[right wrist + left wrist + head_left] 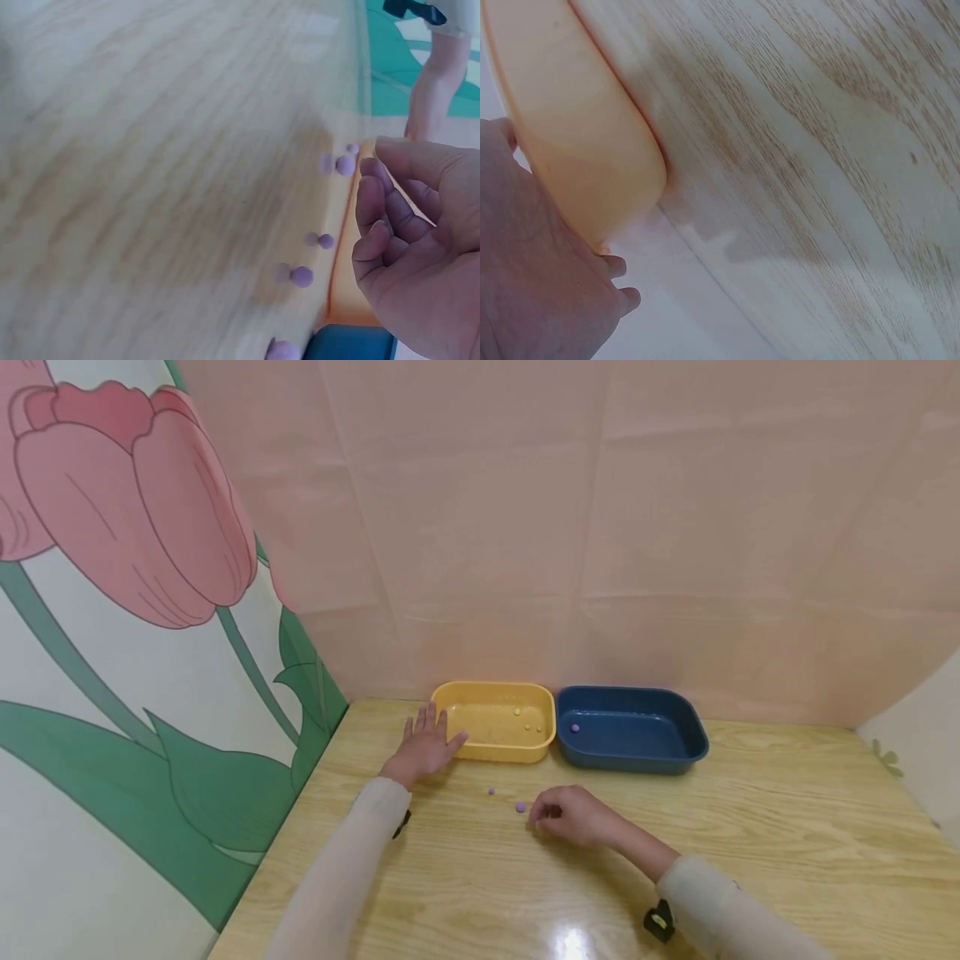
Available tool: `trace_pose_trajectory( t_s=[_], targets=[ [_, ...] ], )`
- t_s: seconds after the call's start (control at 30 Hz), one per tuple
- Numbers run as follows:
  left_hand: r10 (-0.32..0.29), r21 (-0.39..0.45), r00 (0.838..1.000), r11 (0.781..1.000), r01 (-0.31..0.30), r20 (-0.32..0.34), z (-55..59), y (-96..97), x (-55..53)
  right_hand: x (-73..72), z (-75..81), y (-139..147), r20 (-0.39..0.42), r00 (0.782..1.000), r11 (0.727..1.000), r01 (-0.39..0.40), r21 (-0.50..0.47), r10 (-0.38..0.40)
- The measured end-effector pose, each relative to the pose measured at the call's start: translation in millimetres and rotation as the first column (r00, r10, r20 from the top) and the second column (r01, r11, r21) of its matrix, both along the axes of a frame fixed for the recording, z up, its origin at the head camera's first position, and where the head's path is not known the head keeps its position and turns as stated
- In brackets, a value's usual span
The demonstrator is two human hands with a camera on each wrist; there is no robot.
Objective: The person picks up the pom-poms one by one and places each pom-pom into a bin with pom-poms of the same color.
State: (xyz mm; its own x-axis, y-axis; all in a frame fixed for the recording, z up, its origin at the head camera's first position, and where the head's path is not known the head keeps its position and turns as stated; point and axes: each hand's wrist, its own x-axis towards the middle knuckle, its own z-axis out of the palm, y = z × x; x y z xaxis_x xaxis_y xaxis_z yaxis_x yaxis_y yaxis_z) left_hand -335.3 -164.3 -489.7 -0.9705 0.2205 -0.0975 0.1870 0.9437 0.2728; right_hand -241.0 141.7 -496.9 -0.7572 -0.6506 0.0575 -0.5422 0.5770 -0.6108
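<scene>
My left hand (pixel 425 750) lies palm down with fingers spread, against the left end of a yellow bin (pixel 495 754). In the left wrist view the fingers of that hand (pixel 547 262) reach along the bin's wall (pixel 592 127). Over the table, my right hand (pixel 576 816) has loosely curled fingers; nothing shows between them in the right wrist view. Just left of it are a purple ball (pixel 521 807) and a smaller purple ball (pixel 491 791). Several purple balls (pixel 301 276) appear beside the right hand (pixel 420 240) in the right wrist view.
A dark blue bin (pixel 637 764) stands right beside the yellow one, with one purple ball (pixel 575 727) inside. Small yellow balls (pixel 517 712) lie in the yellow bin. Behind both bins hangs a pink cloth (pixel 600 527); a tulip-painted wall (pixel 135 510) borders the wooden table (pixel 787 827) on the left.
</scene>
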Motion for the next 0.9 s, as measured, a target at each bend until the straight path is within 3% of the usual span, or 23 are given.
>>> trace_pose_trajectory(
  t_s=[0.4, 0.9],
  targets=[
    [-0.011, -0.014, 1.000, 1.000, 0.011, -0.010, 0.8, -0.9, 1.2, -10.1, 10.8, -8, 0.091, 0.995, 0.994, 0.052, -0.095, -0.043],
    [-0.013, -0.008, 1.000, 1.000, 0.013, -0.007, 0.8, -1.4, 0.5, -33.9, 30.6, -21, 0.092, 0.987, 0.986, 0.137, -0.091, -0.129]
  ],
)
